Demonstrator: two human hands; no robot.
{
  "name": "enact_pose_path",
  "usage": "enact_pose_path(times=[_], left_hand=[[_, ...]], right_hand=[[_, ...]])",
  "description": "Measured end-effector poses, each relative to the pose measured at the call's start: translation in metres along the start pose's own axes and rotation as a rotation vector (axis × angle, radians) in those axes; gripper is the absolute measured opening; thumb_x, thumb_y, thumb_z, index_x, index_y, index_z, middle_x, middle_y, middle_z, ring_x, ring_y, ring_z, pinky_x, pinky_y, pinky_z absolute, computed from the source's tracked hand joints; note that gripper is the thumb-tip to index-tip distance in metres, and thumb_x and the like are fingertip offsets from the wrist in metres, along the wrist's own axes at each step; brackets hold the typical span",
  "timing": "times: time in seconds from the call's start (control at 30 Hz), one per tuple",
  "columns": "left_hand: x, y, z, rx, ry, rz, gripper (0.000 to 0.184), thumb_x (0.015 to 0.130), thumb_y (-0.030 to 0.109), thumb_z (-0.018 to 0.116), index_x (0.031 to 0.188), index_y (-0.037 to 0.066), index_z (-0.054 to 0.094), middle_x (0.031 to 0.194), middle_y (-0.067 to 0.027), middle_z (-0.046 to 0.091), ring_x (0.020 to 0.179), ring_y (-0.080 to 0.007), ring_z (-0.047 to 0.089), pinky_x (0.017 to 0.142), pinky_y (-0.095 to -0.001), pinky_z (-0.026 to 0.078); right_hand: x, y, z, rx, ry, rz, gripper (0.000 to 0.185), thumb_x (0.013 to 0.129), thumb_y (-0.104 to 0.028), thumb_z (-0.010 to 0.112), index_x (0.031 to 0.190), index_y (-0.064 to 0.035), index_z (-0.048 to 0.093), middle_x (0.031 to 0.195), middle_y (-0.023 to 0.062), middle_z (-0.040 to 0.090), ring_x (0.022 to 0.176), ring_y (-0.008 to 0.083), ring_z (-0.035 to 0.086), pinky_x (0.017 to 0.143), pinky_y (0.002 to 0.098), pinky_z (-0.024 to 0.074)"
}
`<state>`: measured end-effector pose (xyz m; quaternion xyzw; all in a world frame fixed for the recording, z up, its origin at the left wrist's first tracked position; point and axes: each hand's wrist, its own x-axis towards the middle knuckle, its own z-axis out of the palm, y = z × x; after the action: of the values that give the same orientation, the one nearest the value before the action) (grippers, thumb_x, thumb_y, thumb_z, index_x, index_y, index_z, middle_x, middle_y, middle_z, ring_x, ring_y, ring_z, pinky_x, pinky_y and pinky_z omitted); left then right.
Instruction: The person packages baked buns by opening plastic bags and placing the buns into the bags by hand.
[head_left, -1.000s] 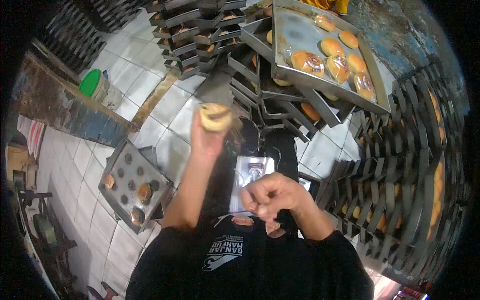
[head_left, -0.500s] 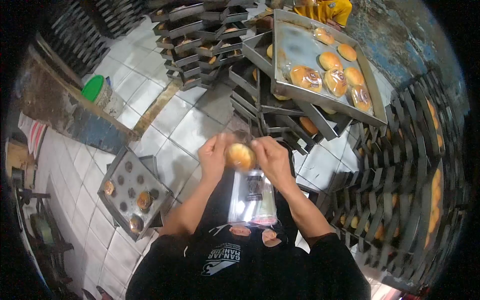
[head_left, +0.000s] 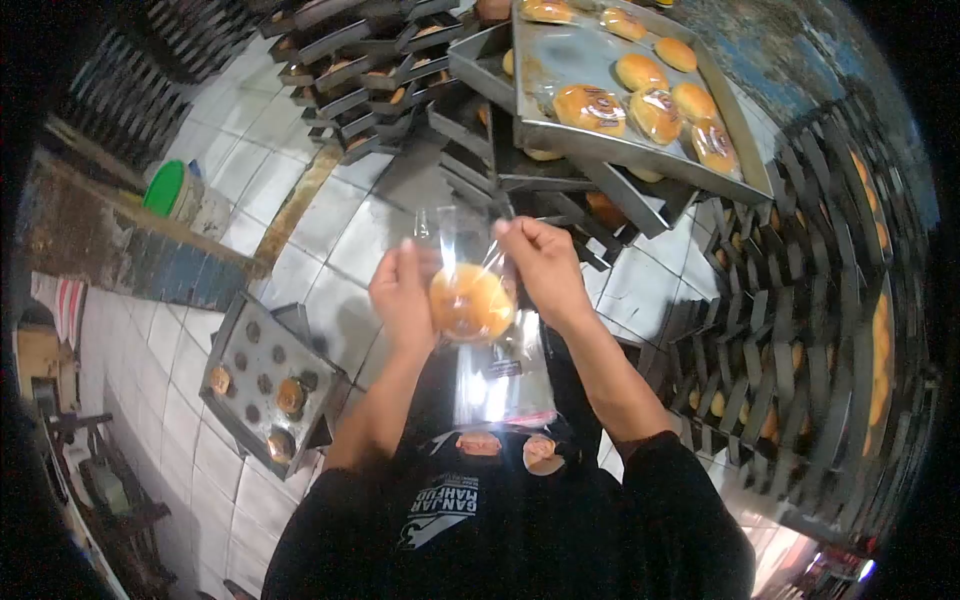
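A round golden bun [head_left: 472,318] sits inside a clear plastic bag [head_left: 464,228] held up over my lap. The bag's upper end rises above the bun. My left hand [head_left: 405,300] is closed on the bag's left side, thumb up, its fingers partly hidden behind the plastic. On the other side my right hand [head_left: 548,268] pinches the bag's upper right edge between thumb and fingers. Below the bun, a stack of clear bags [head_left: 505,390] with dark print lies on my lap against my black shirt.
A large metal tray [head_left: 560,140] with several buns, some wrapped, tops a stack of trays ahead right. At left stands a smaller tray [head_left: 238,400] holding a few buns. More stacked trays [head_left: 790,370] line the right side. A green-lidded bucket [head_left: 165,188] stands back left.
My hands have moved slightly apart, and the bag now stands stretched upward above the bun. The bun shows larger and more plainly. The view has shifted, revealing another bun at the large tray's far corner.
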<state>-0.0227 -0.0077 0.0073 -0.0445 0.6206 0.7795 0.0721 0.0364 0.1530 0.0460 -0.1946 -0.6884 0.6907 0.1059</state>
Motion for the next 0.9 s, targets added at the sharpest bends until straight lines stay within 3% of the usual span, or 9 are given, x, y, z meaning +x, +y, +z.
enact_pose_path(times=[0.1, 0.17, 0.23, 0.47, 0.57, 0.7, 0.77, 0.83, 0.9], left_hand=[[-0.001, 0.028, -0.002, -0.103, -0.064, -0.009, 0.03, 0.107, 0.026, 0.056, 0.091, 0.003, 0.063, 0.073, -0.0019, 0.062, 0.065, -0.0081, 0.057, 0.061, -0.0255, 0.048], [0.003, 0.019, -0.011, 0.163, -0.099, 0.135, 0.03, 0.107, 0.025, 0.055, 0.096, -0.002, 0.064, 0.09, -0.0059, 0.062, 0.079, -0.0126, 0.06, 0.071, -0.0271, 0.048], [0.016, -0.007, -0.025, 0.46, -0.075, 0.421, 0.03, 0.106, 0.023, 0.055, 0.101, -0.005, 0.064, 0.101, -0.0083, 0.062, 0.089, -0.0149, 0.06, 0.079, -0.0284, 0.048], [0.003, -0.075, -0.083, 0.039, -0.379, -0.189, 0.025, 0.104, 0.016, 0.053, 0.105, -0.005, 0.068, 0.115, -0.0115, 0.066, 0.109, -0.0198, 0.061, 0.097, -0.0345, 0.047], [0.013, -0.019, -0.03, -0.415, -0.546, -0.155, 0.029, 0.104, 0.016, 0.05, 0.111, -0.008, 0.065, 0.119, -0.0173, 0.068, 0.11, -0.0222, 0.064, 0.101, -0.0411, 0.049], [0.015, 0.039, 0.05, -0.54, -0.585, -0.064, 0.047, 0.104, 0.019, 0.06, 0.145, 0.0, 0.046, 0.139, -0.0157, 0.057, 0.122, -0.0246, 0.06, 0.103, -0.0399, 0.05], [0.006, 0.027, 0.048, -0.043, -0.669, 0.164, 0.049, 0.102, 0.019, 0.061, 0.145, 0.0, 0.046, 0.144, -0.0164, 0.055, 0.127, -0.0277, 0.057, 0.104, -0.0392, 0.049], [-0.016, 0.008, 0.025, 0.325, -0.792, 0.158, 0.052, 0.098, 0.018, 0.064, 0.144, 0.001, 0.048, 0.149, -0.0189, 0.051, 0.134, -0.0338, 0.053, 0.107, -0.0417, 0.047], [-0.042, -0.019, -0.011, 0.848, -0.752, 0.877, 0.045, 0.09, 0.012, 0.069, 0.133, 0.003, 0.061, 0.15, -0.023, 0.049, 0.138, -0.0443, 0.046, 0.112, -0.0483, 0.042]], right_hand=[[-0.007, -0.01, 0.004, -0.206, 0.065, -0.539, 0.035, 0.103, -0.026, 0.064, 0.076, -0.0048, 0.061, 0.064, -0.0061, 0.049, 0.062, 0.0023, 0.044, 0.056, 0.0236, 0.0365], [0.022, 0.017, -0.015, -0.11, 0.015, -0.126, 0.036, 0.103, -0.027, 0.063, 0.075, -0.0061, 0.06, 0.064, -0.0074, 0.046, 0.061, 0.0026, 0.04, 0.055, 0.0239, 0.0332], [0.008, 0.022, -0.022, -0.083, -0.042, -0.05, 0.037, 0.103, -0.03, 0.063, 0.073, -0.0078, 0.06, 0.064, -0.0068, 0.049, 0.059, 0.003, 0.041, 0.053, 0.0244, 0.0326], [-0.068, 0.109, -0.01, 0.296, -0.118, 0.47, 0.025, 0.103, -0.024, 0.063, 0.094, -0.0025, 0.072, 0.089, 0.0077, 0.073, 0.074, 0.0118, 0.067, 0.063, 0.0251, 0.0545], [-0.06, 0.052, -0.022, 0.265, -0.079, 0.19, 0.022, 0.102, -0.02, 0.064, 0.091, -0.0028, 0.071, 0.093, 0.0076, 0.073, 0.079, 0.0131, 0.069, 0.067, 0.0258, 0.0561], [-0.016, -0.071, -0.077, -0.642, 0.37, -0.702, 0.015, 0.096, -0.012, 0.068, 0.089, 0.001, 0.067, 0.105, 0.0154, 0.072, 0.083, 0.0202, 0.071, 0.071, 0.0308, 0.0571], [0.013, -0.099, -0.106, -0.867, 0.428, -0.838, 0.017, 0.093, -0.015, 0.072, 0.1, -0.0003, 0.066, 0.114, 0.0171, 0.069, 0.084, 0.0284, 0.072, 0.073, 0.0364, 0.0576], [-0.004, -0.121, -0.098, -1.069, 0.498, -0.61, 0.031, 0.09, -0.02, 0.074, 0.117, -0.0066, 0.064, 0.124, 0.0155, 0.067, 0.096, 0.0355, 0.071, 0.08, 0.0427, 0.0583], [-0.038, -0.113, -0.078, -1.024, 0.444, -0.332, 0.04, 0.089, -0.022, 0.075, 0.126, -0.0101, 0.062, 0.13, 0.0155, 0.065, 0.102, 0.0359, 0.071, 0.085, 0.0449, 0.0582]])
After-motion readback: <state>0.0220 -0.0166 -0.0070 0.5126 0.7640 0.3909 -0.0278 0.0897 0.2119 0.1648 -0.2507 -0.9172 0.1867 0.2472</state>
